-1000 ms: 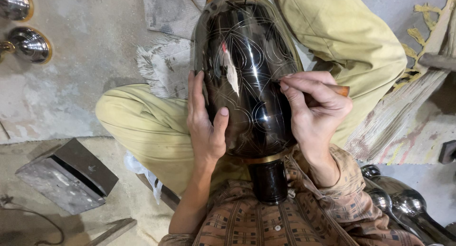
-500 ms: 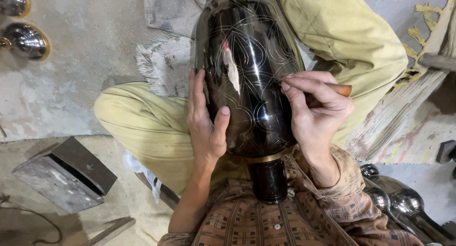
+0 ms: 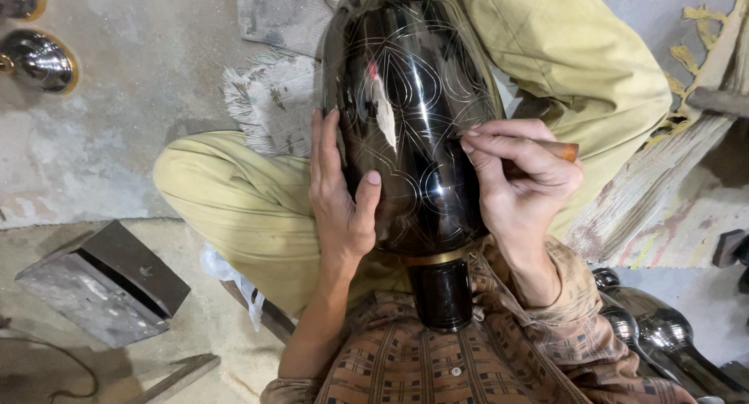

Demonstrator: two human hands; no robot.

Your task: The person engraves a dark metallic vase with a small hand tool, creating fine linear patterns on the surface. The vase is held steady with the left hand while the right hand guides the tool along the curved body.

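A large glossy black vase [image 3: 413, 123] with fine scratched line patterns lies across my lap, its neck pointing toward my chest. My left hand [image 3: 337, 193] presses flat against the vase's left side, thumb on its surface. My right hand [image 3: 519, 178] pinches a small engraving tool with a wooden handle [image 3: 560, 149]; its tip rests on the vase's right side. My legs in pale green trousers [image 3: 234, 209] are crossed under the vase.
A grey metal block [image 3: 101, 283] lies on the floor at lower left. Two shiny metal vessels [image 3: 35, 57] sit at upper left, more polished metal pieces [image 3: 663, 334] at lower right. A frayed cloth [image 3: 269, 100] lies beside the vase, a worn mat [image 3: 679, 193] to the right.
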